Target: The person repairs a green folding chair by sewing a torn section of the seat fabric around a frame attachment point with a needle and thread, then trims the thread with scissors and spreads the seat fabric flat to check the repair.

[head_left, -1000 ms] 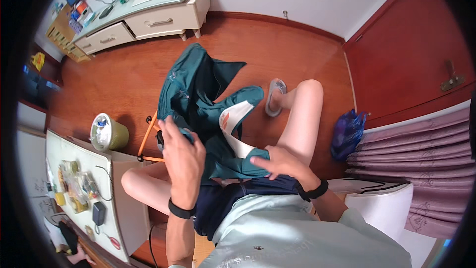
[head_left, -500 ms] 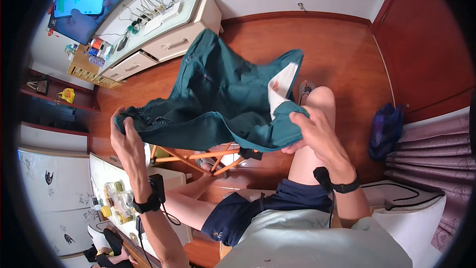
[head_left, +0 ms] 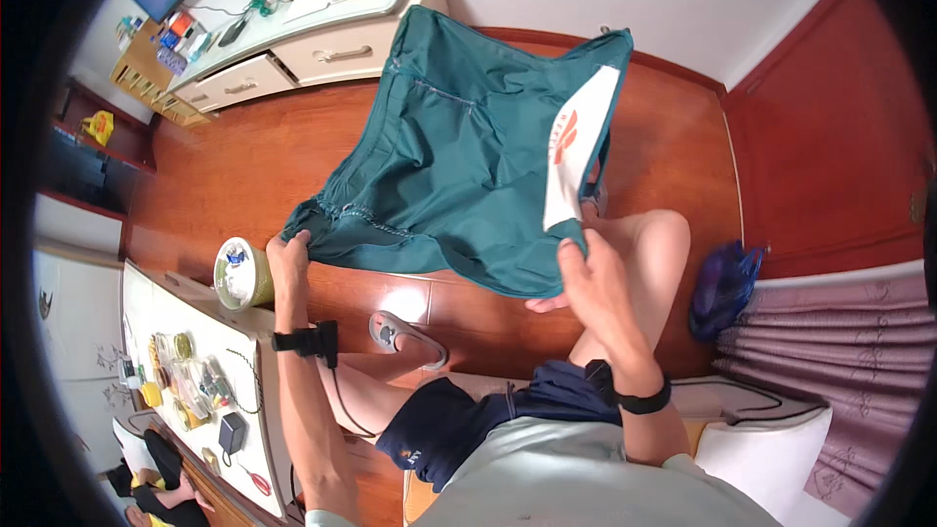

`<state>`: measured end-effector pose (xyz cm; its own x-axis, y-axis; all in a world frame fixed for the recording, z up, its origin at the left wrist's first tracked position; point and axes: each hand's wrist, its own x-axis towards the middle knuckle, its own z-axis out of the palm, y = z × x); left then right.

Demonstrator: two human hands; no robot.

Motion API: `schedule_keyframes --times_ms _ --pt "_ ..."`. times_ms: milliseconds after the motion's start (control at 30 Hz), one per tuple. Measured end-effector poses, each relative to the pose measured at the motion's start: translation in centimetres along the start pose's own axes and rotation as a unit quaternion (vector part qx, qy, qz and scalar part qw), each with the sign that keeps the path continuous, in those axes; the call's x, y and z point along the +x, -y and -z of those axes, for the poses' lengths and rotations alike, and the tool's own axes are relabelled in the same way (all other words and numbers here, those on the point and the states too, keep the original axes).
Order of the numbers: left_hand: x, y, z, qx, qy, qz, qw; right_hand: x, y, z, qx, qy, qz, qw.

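Observation:
A pair of teal green shorts [head_left: 459,156] with a white side panel bearing an orange mark is stretched out in the air above the red wooden floor. My left hand [head_left: 290,256] grips one end of its waistband at the left. At the right, my right hand [head_left: 586,268] pinches the other end, near the white panel. Both arms are spread apart, and each wrist wears a black band. My bare knees and a sandal [head_left: 405,337] show below the cloth.
A white low cabinet [head_left: 322,34] with drawers stands along the far wall. A white table [head_left: 195,361] with small jars and a charger sits at my left, beside a green bucket [head_left: 239,273]. At the right are a blue bag [head_left: 722,288] and purple curtains [head_left: 830,371].
The shorts were bunched near my lap one second ago. Both hands have since lifted them and pulled apart, spreading the cloth flat and wide; my view has shifted.

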<state>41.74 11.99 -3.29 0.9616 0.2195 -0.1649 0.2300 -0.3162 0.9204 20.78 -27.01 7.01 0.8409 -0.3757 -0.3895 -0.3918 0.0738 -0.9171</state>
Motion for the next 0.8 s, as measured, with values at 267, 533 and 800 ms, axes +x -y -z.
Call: schedule_keyframes --times_ms 267,533,800 --pt "7.5 8.5 6.2 0.188 -0.040 0.072 0.979 4.4 4.9 -7.3 -0.025 0.086 -0.005 0.996" --pt "-6.7 8.3 -2.0 -0.080 0.228 0.254 0.937 9.0 5.6 5.3 -0.111 -0.053 0.017 0.992" --pt "-11.0 8.7 -3.9 -0.060 0.256 0.255 0.931 14.2 6.4 10.0 -0.369 -0.160 0.122 0.907"
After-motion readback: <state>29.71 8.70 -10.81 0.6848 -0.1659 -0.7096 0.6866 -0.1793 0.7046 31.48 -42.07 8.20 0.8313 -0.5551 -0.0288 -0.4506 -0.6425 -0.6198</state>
